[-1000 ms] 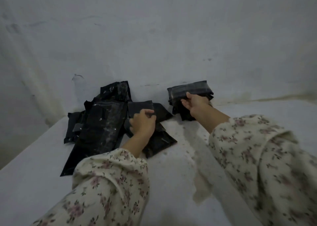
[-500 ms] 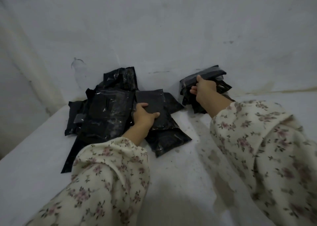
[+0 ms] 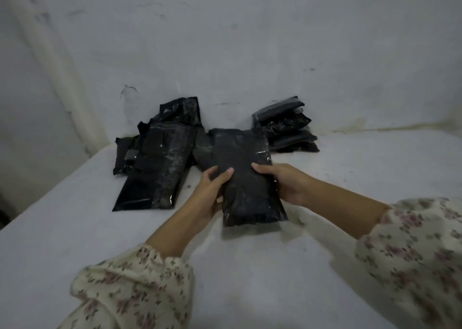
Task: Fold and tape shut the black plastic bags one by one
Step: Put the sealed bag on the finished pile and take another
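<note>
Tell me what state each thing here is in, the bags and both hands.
held bag: unfolded, gripped on both sides.
left hand: grips the bag's left edge, thumb on top.
right hand: grips the bag's right edge, thumb on top.
left pile: unfolded bags, overlapping on the white surface.
right stack: folded bags, piled by the wall.

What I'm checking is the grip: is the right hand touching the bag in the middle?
Touching. The head view shows the right hand with its thumb lying on top of the middle bag, palm against the bag's right edge.
</note>
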Available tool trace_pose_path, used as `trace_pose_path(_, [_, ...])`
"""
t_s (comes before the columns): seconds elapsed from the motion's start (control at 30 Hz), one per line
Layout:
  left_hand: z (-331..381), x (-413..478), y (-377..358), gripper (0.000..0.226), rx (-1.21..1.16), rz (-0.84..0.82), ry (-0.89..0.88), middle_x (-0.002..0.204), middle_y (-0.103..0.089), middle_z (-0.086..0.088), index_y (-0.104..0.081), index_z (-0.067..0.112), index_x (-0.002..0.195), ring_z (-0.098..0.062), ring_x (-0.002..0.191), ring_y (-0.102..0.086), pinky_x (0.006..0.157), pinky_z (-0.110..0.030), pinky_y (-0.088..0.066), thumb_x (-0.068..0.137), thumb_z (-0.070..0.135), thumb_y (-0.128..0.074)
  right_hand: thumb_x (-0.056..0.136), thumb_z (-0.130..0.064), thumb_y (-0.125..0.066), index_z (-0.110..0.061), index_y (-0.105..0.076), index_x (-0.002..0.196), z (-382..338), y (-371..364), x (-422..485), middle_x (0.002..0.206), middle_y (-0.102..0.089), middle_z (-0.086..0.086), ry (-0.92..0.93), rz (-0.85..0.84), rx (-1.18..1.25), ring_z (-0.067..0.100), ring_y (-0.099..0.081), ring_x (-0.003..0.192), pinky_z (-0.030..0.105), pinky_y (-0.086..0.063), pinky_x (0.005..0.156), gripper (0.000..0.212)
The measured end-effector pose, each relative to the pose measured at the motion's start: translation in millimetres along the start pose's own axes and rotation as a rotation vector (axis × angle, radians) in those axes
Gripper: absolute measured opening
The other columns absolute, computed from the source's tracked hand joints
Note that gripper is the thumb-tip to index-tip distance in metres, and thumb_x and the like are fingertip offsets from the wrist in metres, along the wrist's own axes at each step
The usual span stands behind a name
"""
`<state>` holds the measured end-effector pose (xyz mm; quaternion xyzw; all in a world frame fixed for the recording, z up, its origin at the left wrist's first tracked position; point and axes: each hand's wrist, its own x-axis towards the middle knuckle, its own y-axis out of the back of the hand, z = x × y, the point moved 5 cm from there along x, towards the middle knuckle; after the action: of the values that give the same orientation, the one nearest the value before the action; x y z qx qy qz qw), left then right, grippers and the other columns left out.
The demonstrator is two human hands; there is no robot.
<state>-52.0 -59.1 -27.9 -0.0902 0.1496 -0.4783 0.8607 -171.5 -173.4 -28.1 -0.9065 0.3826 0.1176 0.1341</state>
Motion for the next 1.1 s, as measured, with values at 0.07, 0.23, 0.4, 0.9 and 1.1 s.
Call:
trace_pose_path(0.07, [-18, -21, -8, 0.03, 0.028, -0.103, 0.086, 0.111, -0.072, 0.0, -0.06, 0.015, 0.121, -0.017, 0.105, -0.067, 0.087, -0.031, -0.055, 0.093, 0.026, -0.061, 0.075, -0.026, -0.079, -0.008, -0.07, 0.106, 20, 8, -27, 0.108, -0.072, 0.005, -0.033, -0.018, -0.042, 0.023, -0.066, 0.105, 0.035, -0.051, 0.096, 0.036])
trace_pose_path(0.23, [-55, -59, -25, 0.023, 0.121, -0.149, 0.136, 0.106, -0.073, -0.003, -0.065, 0.014, 0.115, -0.015, 0.096, -0.068, 0.079, -0.024, -0.056, 0.092, 0.013, -0.06, 0.077, -0.016, -0.072, -0.005, -0.067, 0.111, 54, 26, -87, 0.111, -0.071, 0.01, 0.013, -0.136, 0.007, 0.024, -0.066, 0.106, 0.033, -0.052, 0.095, 0.036])
trace_pose_path(0.4, [-63, -67, -40, 0.027, 0.078, -0.21, 0.048, 0.112, -0.071, -0.009, -0.064, 0.009, 0.116, -0.018, 0.101, -0.068, 0.092, -0.029, -0.053, 0.091, 0.002, -0.057, 0.085, -0.007, -0.065, -0.004, -0.065, 0.111, 62, 36, -108, 0.111, -0.071, 0.013, 0.129, -0.128, 0.076, 0.024, -0.069, 0.099, 0.027, -0.056, 0.084, 0.027])
trace_pose_path(0.9, [-63, -63, -32, 0.058, 0.267, -0.378, -0.27, 0.09, -0.072, -0.005, -0.068, 0.011, 0.051, -0.02, 0.086, -0.069, 0.07, -0.023, -0.055, 0.076, -0.035, -0.044, 0.078, 0.034, -0.03, 0.013, -0.069, 0.093, 72, 44, -108, 0.099, -0.063, 0.015, 0.389, -0.268, -0.154, 0.022, -0.065, 0.093, 0.028, -0.055, 0.085, 0.047])
trace_pose_path(1.1, [-46, -65, -19, 0.049, 0.828, -0.21, -0.821, 0.088, -0.065, 0.014, -0.064, 0.037, 0.066, -0.014, 0.095, -0.054, 0.084, -0.028, -0.044, 0.068, -0.011, -0.072, 0.071, 0.037, -0.038, 0.001, -0.069, 0.107, 68, 45, -111, 0.106, -0.06, 0.0, 0.636, -0.093, -0.574, -0.004, -0.057, 0.093, 0.011, -0.046, 0.077, 0.059])
